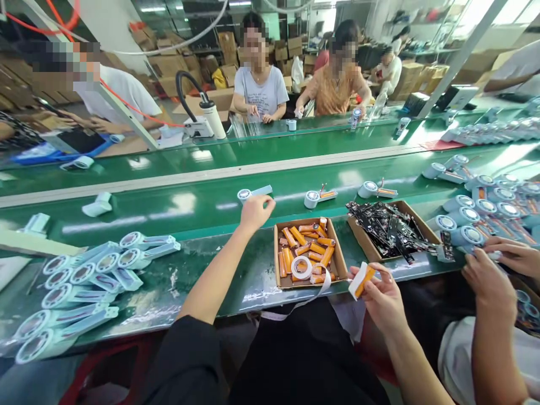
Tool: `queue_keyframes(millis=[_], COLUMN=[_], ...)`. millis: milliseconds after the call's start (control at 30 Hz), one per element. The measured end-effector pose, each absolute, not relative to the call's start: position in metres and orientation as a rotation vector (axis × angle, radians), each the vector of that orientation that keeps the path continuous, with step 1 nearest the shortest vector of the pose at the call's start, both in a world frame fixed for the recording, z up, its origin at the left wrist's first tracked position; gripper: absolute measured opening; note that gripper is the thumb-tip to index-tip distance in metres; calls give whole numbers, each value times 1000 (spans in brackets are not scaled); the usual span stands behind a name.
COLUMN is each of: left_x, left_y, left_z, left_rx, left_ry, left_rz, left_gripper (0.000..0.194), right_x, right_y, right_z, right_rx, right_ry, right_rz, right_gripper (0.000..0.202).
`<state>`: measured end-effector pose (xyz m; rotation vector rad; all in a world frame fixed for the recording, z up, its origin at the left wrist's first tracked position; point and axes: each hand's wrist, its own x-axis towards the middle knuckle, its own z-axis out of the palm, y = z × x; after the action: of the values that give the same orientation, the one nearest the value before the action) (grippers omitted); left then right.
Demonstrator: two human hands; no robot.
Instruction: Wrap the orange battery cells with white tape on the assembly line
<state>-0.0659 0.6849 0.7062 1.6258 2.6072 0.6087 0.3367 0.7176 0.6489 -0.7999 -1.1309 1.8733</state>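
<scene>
My left hand (255,214) is over the near side of the conveyor belt, its fingers curled into a pinch. Just behind it lies a light-blue handheld fan casing (243,194), partly covered by the hand; whether they touch, I cannot tell. Between the fingertips I cannot make out anything. Held in my right hand (383,292) is an orange cylindrical battery (365,280) with a white strip (356,281) along it, at the bench's front edge. Left of that hand, a cardboard tray (278,279) contains several orange batteries and a roll of white tape (302,268), whose loose end hangs over the edge.
Black circuit boards (390,228) fill a second box to the right. Fan casings (80,281) are piled at left, more (485,208) at right. Two open casings (320,197) sit on the belt (189,208). A co-worker's hands (491,275) work close on my right; others sit opposite.
</scene>
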Motion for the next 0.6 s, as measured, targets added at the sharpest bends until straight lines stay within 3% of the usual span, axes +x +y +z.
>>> queue_keyframes(millis=[133, 333, 467, 600], left_x=[-121, -121, -100, -92], left_y=[720, 734, 740, 756], left_z=[701, 678, 666, 669], left_rx=[1468, 1877, 2079, 2054], left_ry=[2819, 2472, 2304, 2289], left_rz=[264, 81, 33, -36], left_gripper=[41, 39, 37, 24], right_x=[357, 358, 316, 235], right_y=[718, 729, 755, 805], right_z=[653, 669, 694, 719], right_rx=[-801, -754, -590, -491], right_ry=[-1088, -1133, -1283, -1677], right_rz=[1860, 1747, 1637, 1388], right_gripper=[41, 36, 35, 31])
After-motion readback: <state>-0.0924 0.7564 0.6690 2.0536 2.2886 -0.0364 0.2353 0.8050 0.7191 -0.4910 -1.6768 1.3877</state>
